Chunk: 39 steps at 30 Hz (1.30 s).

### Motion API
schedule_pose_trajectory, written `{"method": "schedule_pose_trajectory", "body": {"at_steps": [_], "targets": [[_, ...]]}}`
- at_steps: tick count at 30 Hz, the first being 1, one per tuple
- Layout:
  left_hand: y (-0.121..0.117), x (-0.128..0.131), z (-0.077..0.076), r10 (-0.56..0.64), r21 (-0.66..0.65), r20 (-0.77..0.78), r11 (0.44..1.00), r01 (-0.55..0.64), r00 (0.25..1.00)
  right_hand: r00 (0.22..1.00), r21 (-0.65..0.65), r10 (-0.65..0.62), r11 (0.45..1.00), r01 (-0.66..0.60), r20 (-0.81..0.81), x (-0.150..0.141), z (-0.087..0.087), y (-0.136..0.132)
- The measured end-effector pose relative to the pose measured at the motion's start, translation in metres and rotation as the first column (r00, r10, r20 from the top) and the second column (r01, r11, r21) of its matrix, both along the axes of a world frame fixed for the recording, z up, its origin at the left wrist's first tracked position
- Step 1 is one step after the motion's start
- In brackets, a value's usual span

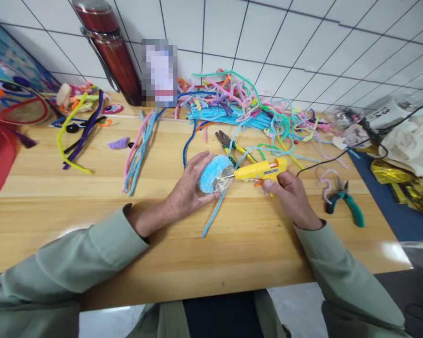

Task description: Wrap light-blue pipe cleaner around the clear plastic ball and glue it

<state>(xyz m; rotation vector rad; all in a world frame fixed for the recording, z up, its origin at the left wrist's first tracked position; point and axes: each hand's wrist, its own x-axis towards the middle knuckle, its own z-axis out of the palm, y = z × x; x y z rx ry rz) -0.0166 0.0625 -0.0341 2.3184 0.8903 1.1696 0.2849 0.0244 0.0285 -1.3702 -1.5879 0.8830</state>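
My left hand [190, 185] is closed around a clear rounded piece partly covered with light blue pipe cleaner [210, 174]. Its right side is bare and see-through. In my right hand [292, 196] is a yellow hot glue gun [262, 171], gripped by its handle, with the metal nozzle at the bare part of the piece. Whether the nozzle touches it, I cannot tell. A light blue pipe cleaner [213, 215] runs down from beneath the piece onto the table. Just behind lie yellow-and-green-handled pliers [231, 143].
A heap of coloured pipe cleaners [232, 112] lies along the tiled wall. Green-handled cutters [345, 202] rest at the right, near the black cord [334, 157]. A red thermos [109, 51] stands back left, and loose pipe cleaners [141, 150] lie left of my hands.
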Motion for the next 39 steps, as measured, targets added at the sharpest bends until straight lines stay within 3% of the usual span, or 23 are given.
{"method": "schedule_pose_trajectory", "body": {"at_steps": [20,26,32,39], "targets": [[0.0003,-0.0002,0.0005,0.011,0.011,-0.011,1.000,-0.011,1.000,0.998,-0.002,0.057,0.998,-0.057,0.019,-0.0015,-0.0031,-0.0013],[-0.0001,0.0002,-0.0002,0.013,0.004,-0.004,1.000,-0.013,1.000,1.000,-0.012,-0.012,1.000,0.012,0.003,0.0006,0.0046,-0.0009],[-0.0001,-0.0002,-0.0006,0.020,-0.006,-0.011,1.000,-0.020,1.000,0.998,0.004,0.048,0.999,-0.048,0.028,-0.0028,-0.0008,-0.0029],[-0.0004,-0.0006,0.0006,0.025,-0.028,-0.030,0.999,-0.025,0.999,1.000,0.006,-0.006,1.000,0.006,-0.010,0.0014,0.0005,-0.0017]]}}
